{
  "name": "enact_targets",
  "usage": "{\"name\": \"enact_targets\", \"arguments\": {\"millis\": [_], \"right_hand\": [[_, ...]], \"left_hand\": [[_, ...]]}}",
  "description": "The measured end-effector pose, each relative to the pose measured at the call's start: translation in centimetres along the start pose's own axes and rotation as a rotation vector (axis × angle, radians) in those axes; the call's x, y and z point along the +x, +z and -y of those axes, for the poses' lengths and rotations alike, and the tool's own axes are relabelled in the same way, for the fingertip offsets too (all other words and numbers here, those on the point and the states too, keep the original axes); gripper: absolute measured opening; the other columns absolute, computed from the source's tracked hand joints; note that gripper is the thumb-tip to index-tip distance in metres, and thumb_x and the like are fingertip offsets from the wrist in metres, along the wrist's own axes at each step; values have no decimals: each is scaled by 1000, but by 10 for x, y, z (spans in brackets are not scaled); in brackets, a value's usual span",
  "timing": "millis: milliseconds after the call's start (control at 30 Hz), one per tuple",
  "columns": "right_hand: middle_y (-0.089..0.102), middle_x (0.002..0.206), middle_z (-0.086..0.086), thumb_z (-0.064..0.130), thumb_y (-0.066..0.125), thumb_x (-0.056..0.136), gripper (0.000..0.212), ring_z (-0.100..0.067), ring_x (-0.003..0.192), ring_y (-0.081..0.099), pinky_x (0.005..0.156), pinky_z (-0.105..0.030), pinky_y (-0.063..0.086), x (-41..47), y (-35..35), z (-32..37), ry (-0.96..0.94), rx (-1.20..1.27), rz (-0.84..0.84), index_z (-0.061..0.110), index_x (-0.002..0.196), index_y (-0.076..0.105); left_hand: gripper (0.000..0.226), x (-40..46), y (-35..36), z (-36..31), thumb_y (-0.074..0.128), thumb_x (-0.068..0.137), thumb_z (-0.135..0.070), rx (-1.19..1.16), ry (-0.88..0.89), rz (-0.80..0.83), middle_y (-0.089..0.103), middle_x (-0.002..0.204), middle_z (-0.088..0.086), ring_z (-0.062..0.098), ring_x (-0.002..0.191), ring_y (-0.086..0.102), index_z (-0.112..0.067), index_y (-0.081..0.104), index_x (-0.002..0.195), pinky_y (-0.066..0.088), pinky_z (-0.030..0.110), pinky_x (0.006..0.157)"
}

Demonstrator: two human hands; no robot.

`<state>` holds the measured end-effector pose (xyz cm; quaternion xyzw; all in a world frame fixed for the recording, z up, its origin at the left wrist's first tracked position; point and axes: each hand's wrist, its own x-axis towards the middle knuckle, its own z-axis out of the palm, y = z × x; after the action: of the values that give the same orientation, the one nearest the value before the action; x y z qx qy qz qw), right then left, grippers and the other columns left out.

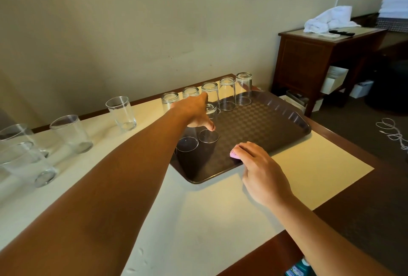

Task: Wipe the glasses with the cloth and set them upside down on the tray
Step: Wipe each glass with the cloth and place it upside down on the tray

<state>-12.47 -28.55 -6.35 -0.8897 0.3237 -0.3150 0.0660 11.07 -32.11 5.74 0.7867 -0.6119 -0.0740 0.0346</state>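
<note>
The fingers (210, 126) of the left hand (194, 110) curl around an upside-down glass (208, 130) standing on the brown tray (265, 121), beside another upturned glass (187, 143) nearer the tray's left edge. The right hand (260, 169) rests at the tray's near rim, its fingers curled over a pink cloth (234, 154). A row of five upturned glasses (227, 93) lines the tray's far side. Left of the tray, four upright glasses (121, 112) stand on the table (209, 209). A white towel (329, 19) lies on a wooden side table (309, 55) beyond.
</note>
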Motion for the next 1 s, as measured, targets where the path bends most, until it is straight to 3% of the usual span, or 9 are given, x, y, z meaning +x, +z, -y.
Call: {"name": "enact_targets", "arguments": {"millis": [233, 367, 533, 700, 833, 1000], "right_hand": [[71, 117, -3, -16, 75, 72, 47, -27, 108, 68, 77, -30, 62, 1, 3, -3, -8, -4, -10, 12, 110, 74], [72, 115, -4, -13, 77, 74, 42, -27, 106, 69, 78, -32, 63, 2, 3, -2, -18, 2, -12, 11, 109, 74], [64, 138, -12, -5, 82, 77, 51, -33, 125, 63, 86, -40, 63, 0, 7, -4, 55, -28, 17, 10, 125, 71], [71, 118, -4, -15, 78, 73, 48, -28, 108, 68, 78, -32, 62, 2, 4, -6, -10, -10, 9, 11, 114, 73], [68, 122, -5, -15, 76, 71, 53, -30, 113, 65, 75, -35, 62, 3, -3, -2, -7, -83, 104, 11, 117, 71], [53, 148, 0, -6, 59, 93, 54, -21, 140, 46, 102, -33, 52, 10, -18, 47, -61, -48, 250, 18, 141, 59]], "left_hand": [[95, -4, -1, 1, 89, 80, -40, -33, -9, 14, 53, 152, 12, 36, 128, 59, -17, 32, 153, 55, 44, 96], [97, -5, -1, 4, 89, 79, -46, -40, 0, 7, 52, 154, 10, 36, 129, 58, -19, 33, 153, 55, 45, 98], [95, -12, -1, 8, 80, 81, -63, 28, 23, -47, 49, 158, 5, 35, 135, 54, -24, 35, 154, 53, 50, 105], [91, -48, -14, 10, 70, 87, -68, 106, 35, -155, 42, 163, 6, 35, 140, 50, -28, 33, 159, 52, 52, 107], [83, -102, -15, 21, 70, 91, -61, 82, 1, -182, 41, 163, 6, 33, 137, 52, -28, 34, 158, 54, 46, 103], [74, -194, -2, 51, 68, 96, -55, 25, -78, -189, 44, 160, 3, 28, 135, 53, -28, 36, 157, 52, 40, 101]]}}
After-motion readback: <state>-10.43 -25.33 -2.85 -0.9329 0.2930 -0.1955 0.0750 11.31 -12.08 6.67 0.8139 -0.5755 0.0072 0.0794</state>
